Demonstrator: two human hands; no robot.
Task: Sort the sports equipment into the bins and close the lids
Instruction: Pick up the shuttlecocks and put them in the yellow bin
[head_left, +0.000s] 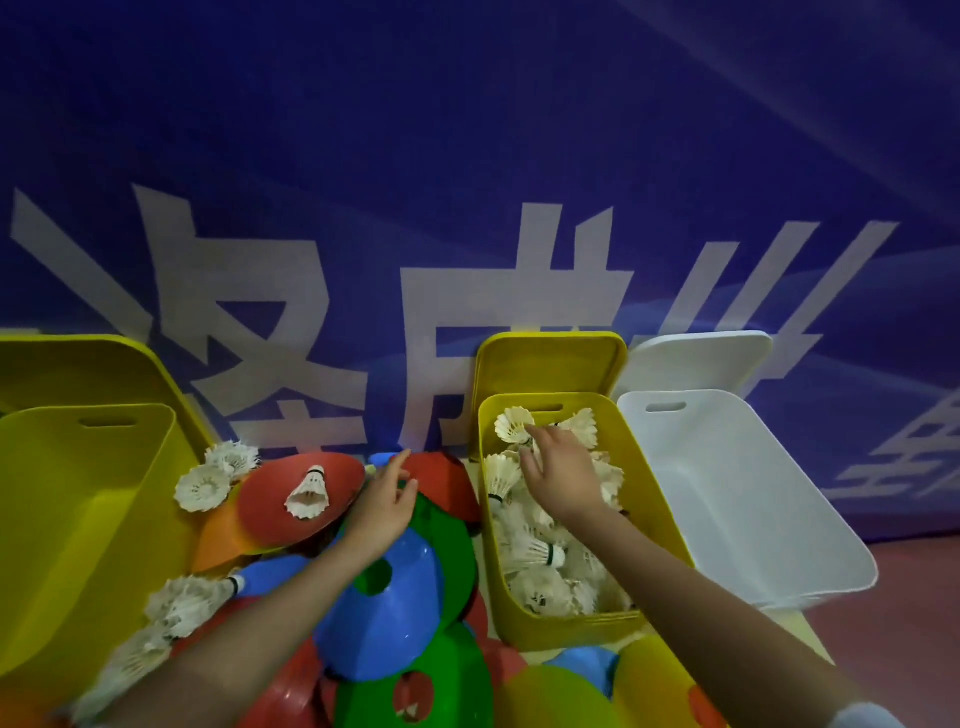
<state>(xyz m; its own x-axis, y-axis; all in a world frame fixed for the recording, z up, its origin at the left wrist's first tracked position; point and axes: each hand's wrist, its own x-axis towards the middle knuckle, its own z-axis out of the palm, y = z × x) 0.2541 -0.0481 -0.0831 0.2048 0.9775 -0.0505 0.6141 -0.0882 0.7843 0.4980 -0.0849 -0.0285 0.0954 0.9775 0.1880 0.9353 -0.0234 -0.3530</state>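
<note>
A pile of coloured disc cones lies in the middle, with a blue cone (384, 608) and a red cone (291, 499) on top. A white shuttlecock (307, 492) rests on the red cone. My left hand (384, 499) reaches over the pile, fingers relaxed and spread, holding nothing. The small yellow bin (524, 623) holds several shuttlecocks. My right hand (558, 475) hovers inside that bin with straight fingers, just below a shuttlecock (514, 425) at the far end. A large yellow bin (62, 519) on the left has nothing visible in it.
A white bin (753, 509) with nothing visible inside stands at the right, its lid (696, 358) propped against the blue banner wall. The yellow lids (550, 364) stand open behind their bins. More shuttlecocks (208, 480) lie beside the large yellow bin.
</note>
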